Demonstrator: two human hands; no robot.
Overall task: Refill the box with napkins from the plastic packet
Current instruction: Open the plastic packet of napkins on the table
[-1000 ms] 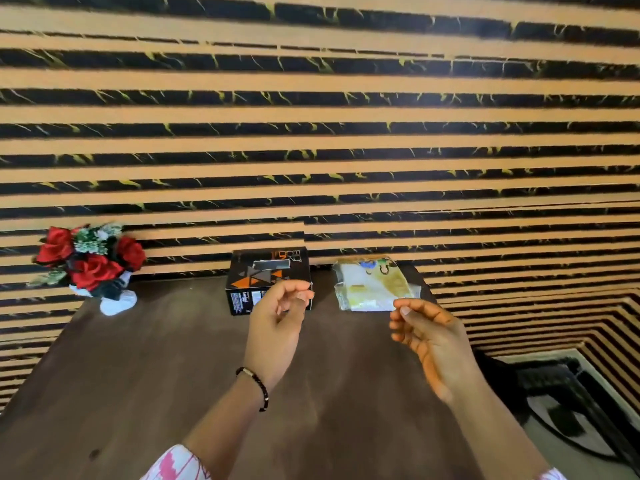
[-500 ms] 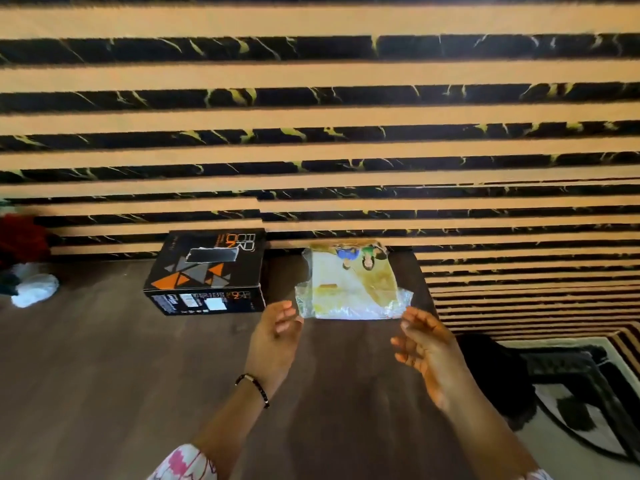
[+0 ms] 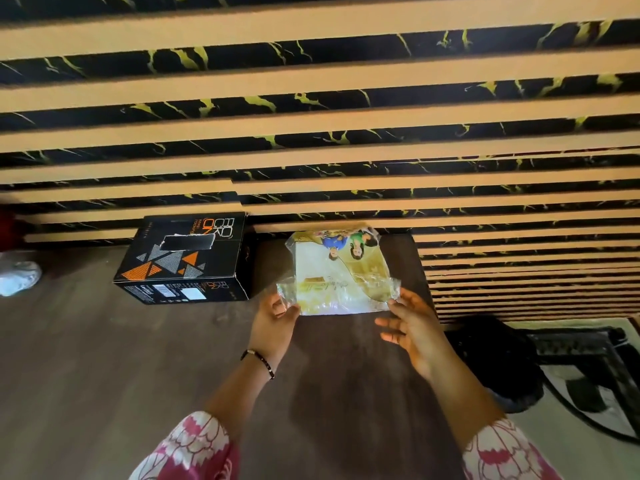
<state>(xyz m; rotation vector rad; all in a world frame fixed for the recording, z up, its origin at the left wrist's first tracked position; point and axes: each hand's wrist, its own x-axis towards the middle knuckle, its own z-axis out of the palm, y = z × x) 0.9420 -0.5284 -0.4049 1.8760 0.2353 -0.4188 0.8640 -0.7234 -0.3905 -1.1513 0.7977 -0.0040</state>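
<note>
A clear plastic packet of napkins (image 3: 337, 275), printed in yellow and white with two small figures, lies on the dark wooden table (image 3: 104, 358) near the striped wall. My left hand (image 3: 275, 322) pinches its near left corner. My right hand (image 3: 408, 323) touches its near right corner with spread fingers. To the left of the packet stands a black box (image 3: 183, 261) with orange and grey triangles and a dark slot in its top face. The box and the packet are a little apart.
A striped tan and black wall (image 3: 311, 133) runs right behind the box and packet. A white vase base (image 3: 17, 277) sits at the far left edge. The table's right edge drops to a floor with a black object (image 3: 498, 358) and a patterned rug (image 3: 588, 368).
Both hands moved forward from mid-air onto the packet's near corners. The camera came closer and turned right, so the flowers slid out of view at the left.
</note>
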